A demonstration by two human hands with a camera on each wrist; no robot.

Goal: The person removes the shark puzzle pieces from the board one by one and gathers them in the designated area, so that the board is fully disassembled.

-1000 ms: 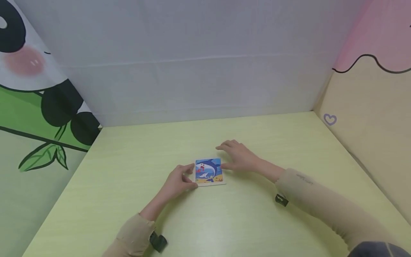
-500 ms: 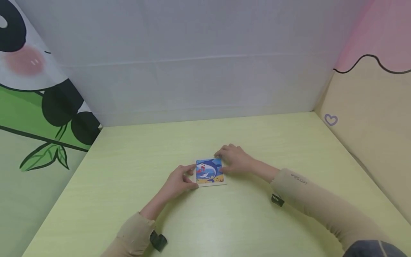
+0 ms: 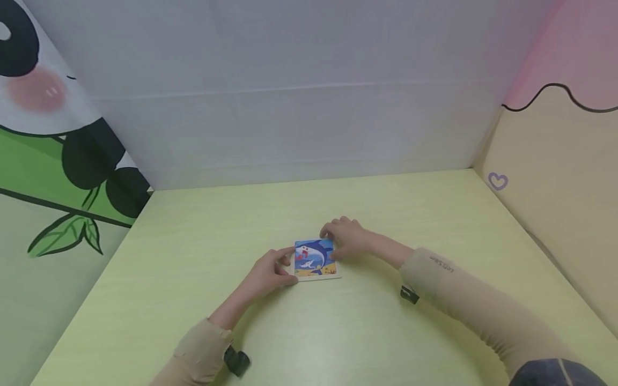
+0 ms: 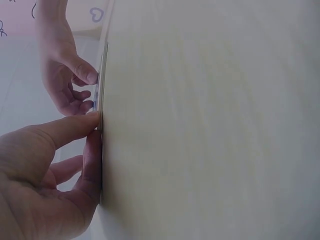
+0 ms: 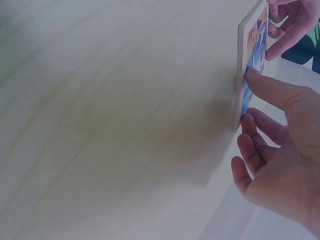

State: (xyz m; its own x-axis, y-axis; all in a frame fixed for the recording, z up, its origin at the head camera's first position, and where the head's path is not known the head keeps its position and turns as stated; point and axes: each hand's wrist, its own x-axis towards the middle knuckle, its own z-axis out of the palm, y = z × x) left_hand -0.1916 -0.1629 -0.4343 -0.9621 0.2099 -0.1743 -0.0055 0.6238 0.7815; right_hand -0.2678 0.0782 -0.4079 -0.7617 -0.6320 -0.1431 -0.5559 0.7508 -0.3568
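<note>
A small square wooden picture puzzle (image 3: 314,258) lies flat on the table, showing a blue dolphin over a sandy sea floor, with a pale rim. At its left edge my left hand (image 3: 267,272) holds it, thumb by the near corner and index finger by the far one. My right hand (image 3: 350,239) is at the opposite side: in the right wrist view its thumb (image 5: 272,90) presses on the picture's edge and the index finger touches the corner. The other right fingers curl loosely beside the board. Seams between pieces are too small to tell.
The pale yellow table (image 3: 309,332) runs back to a grey-white cloth wall (image 3: 299,128). A printed panel (image 3: 72,161) stands at the left, a beige and pink one (image 3: 555,177) at the right. Dark wrist cameras (image 3: 236,361) hang under both sleeves.
My right hand has come in from the right and closed its thumb and index finger onto the puzzle's far right corner. The left hand and the puzzle have hardly moved.
</note>
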